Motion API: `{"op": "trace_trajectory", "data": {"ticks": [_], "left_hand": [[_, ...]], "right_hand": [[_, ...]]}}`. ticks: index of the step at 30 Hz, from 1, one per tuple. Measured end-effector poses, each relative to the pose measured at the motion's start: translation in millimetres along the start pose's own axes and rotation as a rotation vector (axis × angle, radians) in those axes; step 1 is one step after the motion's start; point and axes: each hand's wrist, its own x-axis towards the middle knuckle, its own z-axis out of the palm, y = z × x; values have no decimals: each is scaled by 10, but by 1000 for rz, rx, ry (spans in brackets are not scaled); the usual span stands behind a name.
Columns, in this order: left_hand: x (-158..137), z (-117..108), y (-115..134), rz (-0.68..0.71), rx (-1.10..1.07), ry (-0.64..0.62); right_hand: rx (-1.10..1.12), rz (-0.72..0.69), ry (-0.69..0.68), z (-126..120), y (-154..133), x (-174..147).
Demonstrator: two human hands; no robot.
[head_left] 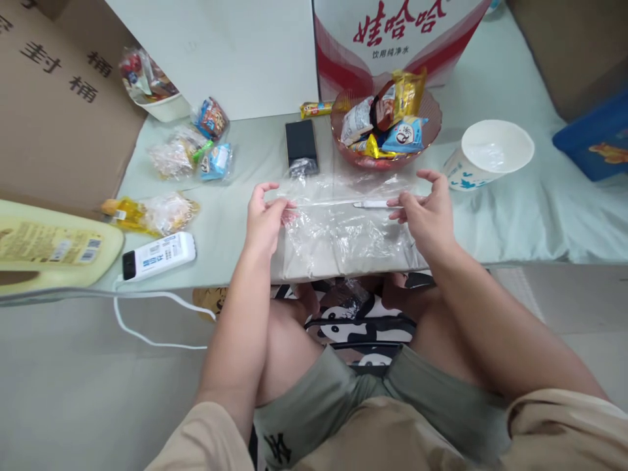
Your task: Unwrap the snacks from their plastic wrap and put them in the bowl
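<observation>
A clear plastic bag [314,235] lies crinkled and flat at the table's front edge, between my hands. My left hand [265,219] pinches its upper left edge between thumb and fingers. From there a thin pale line runs across the bag toward the right. My right hand [428,212] is closed on a slim white pen-like tool [373,205] with a narrow greyish tip, which points left over the bag. Whether those fingers also grip the bag's edge, I cannot tell. Just beyond the bag sits a dark phone [301,140], its near end under crumpled clear wrap.
A glass bowl [343,149] of wrapped snacks stands behind the bag, with a paper cup [464,171] to its right. Snack packets [214,160], a white device [164,256] with a cable and a yellow jug [59,245] occupy the left. Cartons [392,55] line the back.
</observation>
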Motion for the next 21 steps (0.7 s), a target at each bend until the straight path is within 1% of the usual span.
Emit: {"op": "trace_trajectory", "data": {"ticks": [2,4,5,7,9,11,13,15,16,17,18,19,20,21], "left_hand": [[4,-26,8,0,-6,28],[-12,-58,14,20,31,-6],[-28,-76,12,46,66,-46],[-64,-115,-2,117,175,-165],[-91,-156,-27,186,348,-291],[-96,-195,-52,236,549,-347],[-77,-230,-71,279,695,-321],[-42,-266,-78,343,747,-262],[-23,-285,-77,388,744,-225],[-5,-306,-72,443,728,-183],[9,-328,-62,505,702,-144],[16,-351,-49,568,665,-117],[17,-371,-33,623,614,-110],[11,-389,-14,658,553,-128]], "right_hand": [[-10,-22,-19,-18,-16,-19],[-29,-27,-65,-40,-39,-38],[-45,-27,-99,-51,-48,-46],[-86,-36,-180,-73,-52,-52],[-169,-71,-241,-94,-33,-45],[-323,-136,-250,-114,-2,-28],[-508,-227,-195,-136,19,-8],[-629,-343,-91,-163,11,5],[-647,-407,-44,-179,-6,7],[-635,-466,-20,-196,-30,5],[-592,-513,-26,-213,-60,-2],[-521,-534,-65,-228,-91,-12],[-424,-524,-127,-240,-123,-26],[-308,-481,-198,-249,-153,-43]]}}
